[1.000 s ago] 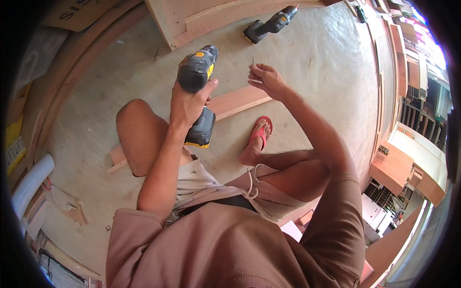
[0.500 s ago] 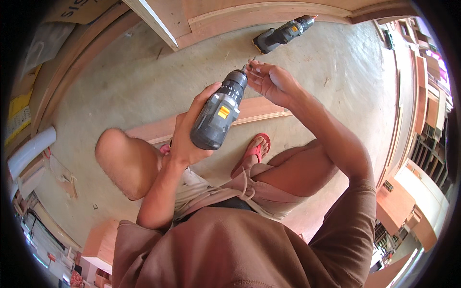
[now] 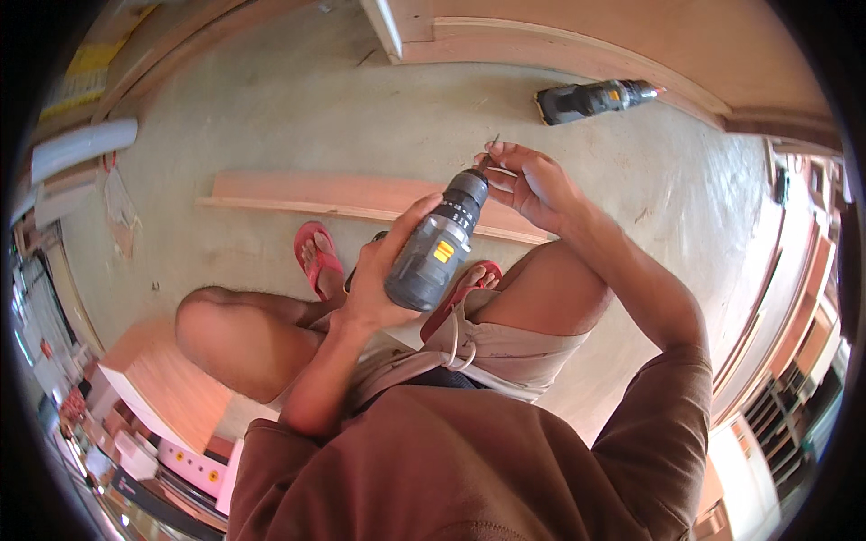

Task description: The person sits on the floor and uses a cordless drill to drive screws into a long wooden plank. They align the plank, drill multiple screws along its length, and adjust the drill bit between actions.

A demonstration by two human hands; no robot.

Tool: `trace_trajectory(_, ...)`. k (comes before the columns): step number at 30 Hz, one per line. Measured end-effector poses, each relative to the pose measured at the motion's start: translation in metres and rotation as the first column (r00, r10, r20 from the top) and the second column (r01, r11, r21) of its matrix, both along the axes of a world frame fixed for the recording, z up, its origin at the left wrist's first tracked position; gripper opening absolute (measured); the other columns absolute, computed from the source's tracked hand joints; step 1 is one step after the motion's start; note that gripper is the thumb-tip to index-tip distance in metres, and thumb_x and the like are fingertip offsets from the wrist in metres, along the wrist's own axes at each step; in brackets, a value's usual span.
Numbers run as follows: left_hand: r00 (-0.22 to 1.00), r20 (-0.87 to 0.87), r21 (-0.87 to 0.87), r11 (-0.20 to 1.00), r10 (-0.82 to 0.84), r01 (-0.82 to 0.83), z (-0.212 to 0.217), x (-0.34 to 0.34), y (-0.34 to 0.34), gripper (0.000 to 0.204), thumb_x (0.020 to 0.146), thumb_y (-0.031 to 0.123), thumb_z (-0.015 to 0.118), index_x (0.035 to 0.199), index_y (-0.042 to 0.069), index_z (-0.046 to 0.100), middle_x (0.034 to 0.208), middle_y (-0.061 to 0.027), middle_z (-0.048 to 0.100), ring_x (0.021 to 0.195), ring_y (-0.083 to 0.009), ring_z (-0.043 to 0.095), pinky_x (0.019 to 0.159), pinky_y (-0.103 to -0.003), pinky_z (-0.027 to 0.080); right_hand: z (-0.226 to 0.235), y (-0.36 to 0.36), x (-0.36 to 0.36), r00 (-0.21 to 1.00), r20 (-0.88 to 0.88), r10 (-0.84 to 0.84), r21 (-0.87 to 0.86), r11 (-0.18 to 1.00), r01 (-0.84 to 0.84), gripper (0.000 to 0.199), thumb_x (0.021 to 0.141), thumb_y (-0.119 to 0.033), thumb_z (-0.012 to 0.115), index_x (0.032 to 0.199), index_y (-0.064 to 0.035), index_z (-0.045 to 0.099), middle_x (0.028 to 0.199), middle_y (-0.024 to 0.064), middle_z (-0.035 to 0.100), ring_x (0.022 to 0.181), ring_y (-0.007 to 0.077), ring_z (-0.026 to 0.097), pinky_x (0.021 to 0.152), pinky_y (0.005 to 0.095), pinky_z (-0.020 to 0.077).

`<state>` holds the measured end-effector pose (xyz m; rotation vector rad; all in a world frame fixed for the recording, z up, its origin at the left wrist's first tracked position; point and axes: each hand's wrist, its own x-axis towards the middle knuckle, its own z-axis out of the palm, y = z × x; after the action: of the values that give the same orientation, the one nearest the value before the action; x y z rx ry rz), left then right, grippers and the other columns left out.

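A black and grey cordless drill (image 3: 431, 261) with a yellow switch is held by my left hand (image 3: 372, 284), closed round its grip. It tilts up and to the right, its chuck (image 3: 468, 186) pointing away from me. From the chuck sticks a thin dark bit (image 3: 487, 160). The fingertips of my right hand (image 3: 538, 187) pinch around that bit; whether a screw sits on its tip is too small to tell. Farther off, a second cordless drill (image 3: 586, 101) lies on the floor, its orange-red tip toward the right.
Across the concrete floor (image 3: 271, 117) in front of my feet lies a long wooden board (image 3: 298, 192). A large wooden panel structure (image 3: 577, 41) stands beyond the second drill. To the lower left is a wooden box (image 3: 171, 383); stacked boards (image 3: 785, 298) line the right side.
My view has shifted, so the floor and the second drill sit differently in the picture. My left hand still holds the drill, and my right fingers stay at the bit.
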<state>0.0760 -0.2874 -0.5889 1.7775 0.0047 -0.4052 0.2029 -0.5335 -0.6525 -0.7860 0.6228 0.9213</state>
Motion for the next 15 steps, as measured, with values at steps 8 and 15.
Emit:
trace_trajectory(8,0.989,0.083,0.127,0.983,0.122,-0.132,0.005,-0.024,-0.003,0.089,0.073,0.003,0.081,0.155,0.008,0.047,0.123,-0.0180,0.073,0.098,-0.0302,0.074,0.090,-0.038,0.056,-0.009,0.027,0.005,0.974,-0.085,0.208,-0.012,0.978,-0.210,0.015,0.108,-0.014,0.056,0.117,-0.0059,0.065,0.118,0.0112,0.071,0.113,0.0220,0.069,0.101,0.0423,0.0579)
trace_trajectory(15,0.964,0.071,0.177,0.948,0.256,-0.265,-0.011,-0.029,-0.012,0.089,0.075,0.008,0.083,0.156,0.012,0.046,0.120,-0.0212,0.073,0.100,-0.0359,0.075,0.085,-0.040,0.058,-0.003,-0.018,0.061,0.890,0.323,0.321,-0.392,0.902,-0.183,0.031,0.108,-0.025,0.058,0.130,-0.0039,0.060,0.124,0.0144,0.071,0.116,0.0244,0.068,0.100,0.0433,0.0556)
